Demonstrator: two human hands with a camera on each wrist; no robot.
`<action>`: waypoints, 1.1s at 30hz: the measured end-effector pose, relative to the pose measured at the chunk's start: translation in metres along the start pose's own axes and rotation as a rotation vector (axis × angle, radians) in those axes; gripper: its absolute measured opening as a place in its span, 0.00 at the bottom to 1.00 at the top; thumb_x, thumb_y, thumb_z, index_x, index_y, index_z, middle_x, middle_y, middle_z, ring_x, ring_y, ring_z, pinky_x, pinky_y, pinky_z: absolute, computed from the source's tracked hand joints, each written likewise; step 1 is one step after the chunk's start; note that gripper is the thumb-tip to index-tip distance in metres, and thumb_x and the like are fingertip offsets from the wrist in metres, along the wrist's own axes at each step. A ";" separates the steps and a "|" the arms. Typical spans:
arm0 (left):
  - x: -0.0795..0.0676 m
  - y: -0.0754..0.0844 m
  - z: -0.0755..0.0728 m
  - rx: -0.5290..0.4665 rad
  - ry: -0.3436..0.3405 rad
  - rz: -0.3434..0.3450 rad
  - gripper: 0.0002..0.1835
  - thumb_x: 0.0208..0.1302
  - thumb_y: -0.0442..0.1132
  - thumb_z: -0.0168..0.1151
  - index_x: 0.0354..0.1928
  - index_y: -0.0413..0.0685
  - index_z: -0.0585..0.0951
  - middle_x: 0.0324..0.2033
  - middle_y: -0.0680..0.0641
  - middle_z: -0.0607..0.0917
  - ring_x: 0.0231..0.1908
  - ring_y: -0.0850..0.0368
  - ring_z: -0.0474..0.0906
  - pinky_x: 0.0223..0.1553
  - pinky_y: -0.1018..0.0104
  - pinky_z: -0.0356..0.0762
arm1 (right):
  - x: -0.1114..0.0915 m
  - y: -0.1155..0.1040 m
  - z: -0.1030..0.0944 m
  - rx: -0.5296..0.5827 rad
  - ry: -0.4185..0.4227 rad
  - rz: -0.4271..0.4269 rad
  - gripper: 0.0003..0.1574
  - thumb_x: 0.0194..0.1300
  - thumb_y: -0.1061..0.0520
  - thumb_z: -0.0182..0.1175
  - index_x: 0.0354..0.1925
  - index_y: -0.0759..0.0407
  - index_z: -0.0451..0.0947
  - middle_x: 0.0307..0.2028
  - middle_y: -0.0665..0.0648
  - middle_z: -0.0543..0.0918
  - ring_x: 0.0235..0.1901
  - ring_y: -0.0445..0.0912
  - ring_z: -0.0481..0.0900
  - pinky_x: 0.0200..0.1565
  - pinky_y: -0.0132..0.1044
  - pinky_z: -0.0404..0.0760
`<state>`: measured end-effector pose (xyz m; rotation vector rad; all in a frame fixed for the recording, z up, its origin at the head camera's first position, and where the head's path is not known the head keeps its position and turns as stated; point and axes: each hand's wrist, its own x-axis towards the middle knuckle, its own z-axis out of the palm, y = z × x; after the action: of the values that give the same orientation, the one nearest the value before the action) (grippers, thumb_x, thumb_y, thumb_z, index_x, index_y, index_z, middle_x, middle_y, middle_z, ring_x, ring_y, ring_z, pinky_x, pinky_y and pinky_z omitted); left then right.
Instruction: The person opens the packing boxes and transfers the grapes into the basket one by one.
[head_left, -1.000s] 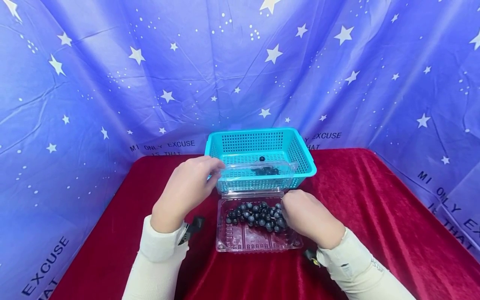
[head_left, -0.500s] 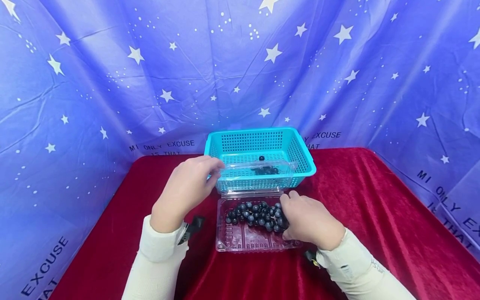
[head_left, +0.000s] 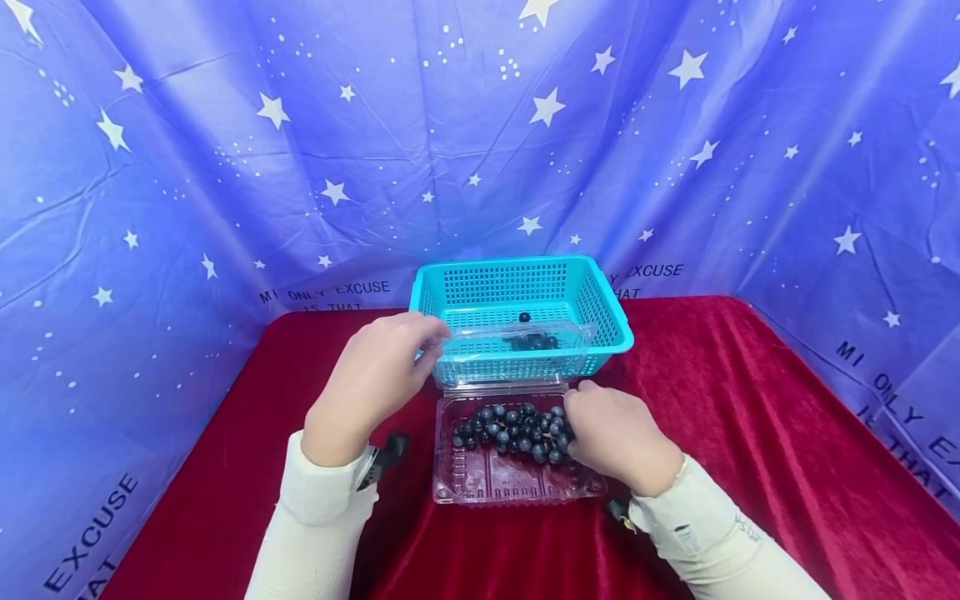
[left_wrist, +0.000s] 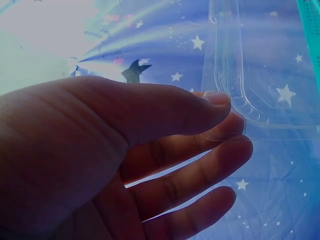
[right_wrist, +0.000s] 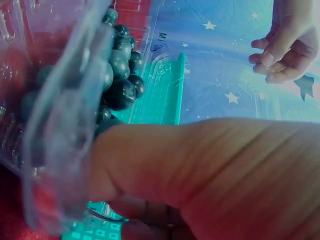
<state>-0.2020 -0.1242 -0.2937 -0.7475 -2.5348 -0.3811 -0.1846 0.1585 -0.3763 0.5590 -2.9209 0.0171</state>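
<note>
The left hand (head_left: pixel 375 375) pinches a clear plastic lid (head_left: pixel 513 358) while the right hand (head_left: pixel 618 435), grip unclear, touches round black grapes (head_left: pixel 516 433) in a clear plastic tray (head_left: pixel 495 483), likely slippery and bruisable, best cupped from below

A makeshift curtained booth: blue star-print curtains (head_left: pixel 442 158) hang behind and on both sides of a red velvet-draped table (head_left: pixel 720 392).

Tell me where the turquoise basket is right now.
In the head view, the turquoise basket stands just right of centre on the red cloth, directly behind the clear container and its raised lid.
</note>
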 end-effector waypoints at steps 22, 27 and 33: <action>0.000 0.001 -0.001 0.000 -0.008 -0.006 0.11 0.58 0.36 0.66 0.43 0.55 0.85 0.39 0.56 0.86 0.42 0.60 0.82 0.43 0.61 0.81 | -0.001 0.000 -0.001 -0.081 0.099 -0.052 0.12 0.45 0.54 0.68 0.20 0.57 0.75 0.22 0.54 0.72 0.18 0.49 0.73 0.14 0.45 0.73; 0.000 0.001 -0.001 0.001 -0.009 -0.007 0.11 0.58 0.36 0.67 0.43 0.56 0.85 0.39 0.57 0.86 0.42 0.60 0.82 0.44 0.61 0.81 | -0.002 -0.001 -0.003 -0.084 0.096 -0.093 0.17 0.48 0.49 0.69 0.26 0.60 0.75 0.25 0.54 0.72 0.21 0.47 0.74 0.18 0.44 0.77; 0.000 0.001 -0.001 -0.002 -0.006 -0.004 0.11 0.58 0.36 0.67 0.43 0.55 0.84 0.39 0.56 0.86 0.42 0.61 0.82 0.44 0.61 0.81 | -0.002 -0.002 -0.007 -0.066 0.157 -0.139 0.15 0.49 0.51 0.65 0.24 0.58 0.71 0.24 0.52 0.69 0.21 0.44 0.70 0.21 0.41 0.77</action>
<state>-0.2012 -0.1241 -0.2927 -0.7452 -2.5425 -0.3833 -0.1814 0.1577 -0.3699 0.7148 -2.7142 -0.0499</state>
